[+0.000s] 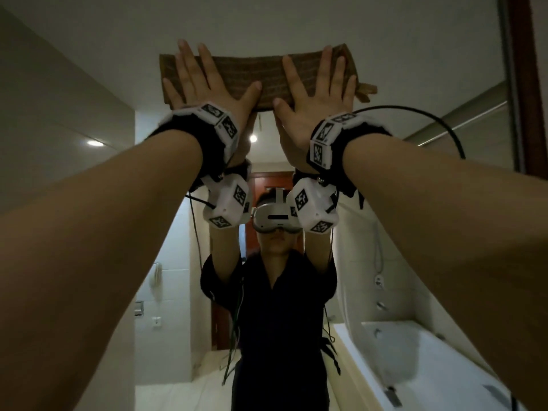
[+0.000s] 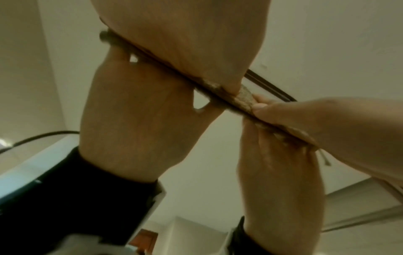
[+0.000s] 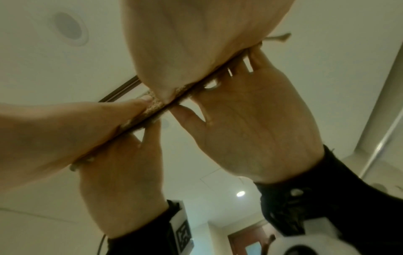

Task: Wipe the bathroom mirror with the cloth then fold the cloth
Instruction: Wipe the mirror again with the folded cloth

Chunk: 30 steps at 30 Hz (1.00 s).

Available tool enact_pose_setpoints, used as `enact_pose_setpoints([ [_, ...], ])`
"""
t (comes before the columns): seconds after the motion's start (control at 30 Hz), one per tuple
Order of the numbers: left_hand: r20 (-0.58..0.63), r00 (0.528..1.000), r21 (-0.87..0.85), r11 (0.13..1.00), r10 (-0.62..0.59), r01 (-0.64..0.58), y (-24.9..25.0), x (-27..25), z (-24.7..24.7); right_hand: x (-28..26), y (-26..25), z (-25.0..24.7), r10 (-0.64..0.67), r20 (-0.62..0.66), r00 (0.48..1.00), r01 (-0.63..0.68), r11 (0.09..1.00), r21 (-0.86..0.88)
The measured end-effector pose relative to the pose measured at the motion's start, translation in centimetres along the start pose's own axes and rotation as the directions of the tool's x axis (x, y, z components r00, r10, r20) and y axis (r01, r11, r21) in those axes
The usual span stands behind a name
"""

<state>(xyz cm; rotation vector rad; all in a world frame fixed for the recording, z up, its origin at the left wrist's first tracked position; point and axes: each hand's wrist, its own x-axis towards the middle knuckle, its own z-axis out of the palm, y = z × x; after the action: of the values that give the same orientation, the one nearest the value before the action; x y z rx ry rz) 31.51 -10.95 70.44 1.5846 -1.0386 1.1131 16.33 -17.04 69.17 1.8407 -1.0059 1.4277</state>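
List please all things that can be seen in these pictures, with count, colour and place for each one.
cloth: one, brown, flat against the mirror high up, under both hands
mirror: one, fills the head view, reflects the room and the person
bathtub: one, white, lower right in the reflection
ceiling lights: two, white, glowing in the reflection
door: one, reddish brown, behind the reflected person
headset: one, white, on the reflected person's head
wrist units: two, white with black markers, on black straps
left hand: one, fingers spread, presses the cloth's left part
right hand: one, fingers spread, presses the cloth's right part
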Motion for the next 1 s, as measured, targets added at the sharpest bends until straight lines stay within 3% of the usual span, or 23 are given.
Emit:
enact_pose_setpoints([
  [0.37, 0.013, 1.000, -0.009, 1.000, -0.010, 0.010, -2.9, -13.3, 0.9, -13.3, -1.6, 2.3, 0.010, 0.014, 1.000, -0.010, 1.000, 0.002],
  [0.77, 0.194, 0.975, 0.094, 0.991, -0.110, 0.093, -7.8, -32.9, 2.4, -33.6, -3.6, 5.9, 0.023, 0.196, 0.980, -0.020, 1.000, -0.014],
  [1.0, 0.317, 0.927, 0.107, 0.979, -0.198, 0.173, -10.4, -43.9, 3.7, -44.8, -4.5, 7.8, 0.038, 0.324, 0.945, -0.060, 0.997, 0.057],
])
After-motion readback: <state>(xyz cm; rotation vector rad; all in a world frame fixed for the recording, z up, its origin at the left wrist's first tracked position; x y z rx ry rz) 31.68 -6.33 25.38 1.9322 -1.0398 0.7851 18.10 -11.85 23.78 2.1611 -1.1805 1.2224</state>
